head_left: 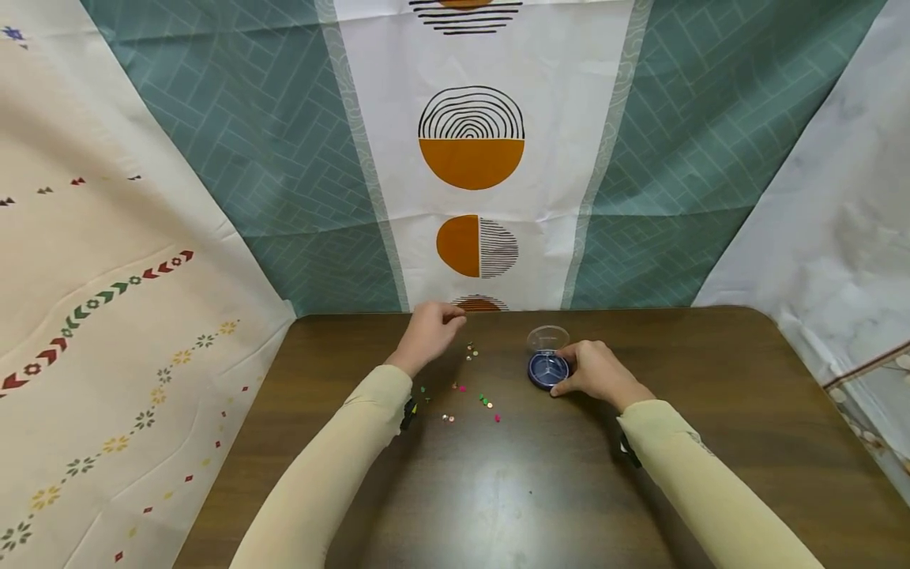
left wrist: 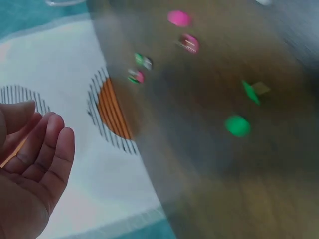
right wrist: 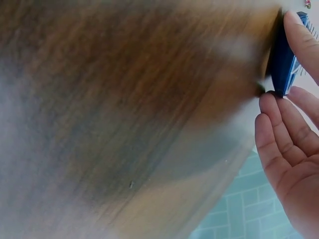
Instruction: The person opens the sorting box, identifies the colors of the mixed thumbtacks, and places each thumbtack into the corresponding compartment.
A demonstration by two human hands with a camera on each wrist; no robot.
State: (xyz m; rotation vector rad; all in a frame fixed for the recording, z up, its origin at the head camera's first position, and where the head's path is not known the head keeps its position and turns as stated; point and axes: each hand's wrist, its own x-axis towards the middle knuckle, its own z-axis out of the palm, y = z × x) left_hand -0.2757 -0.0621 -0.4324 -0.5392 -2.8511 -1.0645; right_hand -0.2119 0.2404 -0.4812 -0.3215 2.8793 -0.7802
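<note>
My right hand (head_left: 603, 371) holds a small round dark-blue case (head_left: 546, 373) by its side, thumb at the near edge and fingers at the far side. Dividers split the inside of the case, and its clear round lid (head_left: 547, 338) stands raised at the back. In the right wrist view the blue case (right wrist: 283, 62) appears edge-on between thumb and fingers. My left hand (head_left: 429, 333) hovers over the table's far part, fingers loosely bent, with nothing visible in it. Below and beside it lie several tiny pieces, among them a pink piece (left wrist: 179, 18) and a green piece (left wrist: 238, 126).
The small pieces lie scattered on the brown wooden table (head_left: 697, 379), including a pink one (head_left: 498, 418) nearer me and gold ones (head_left: 448, 418). A patterned cloth (head_left: 298, 158) hangs behind the table's far edge, with pale cloths at both sides.
</note>
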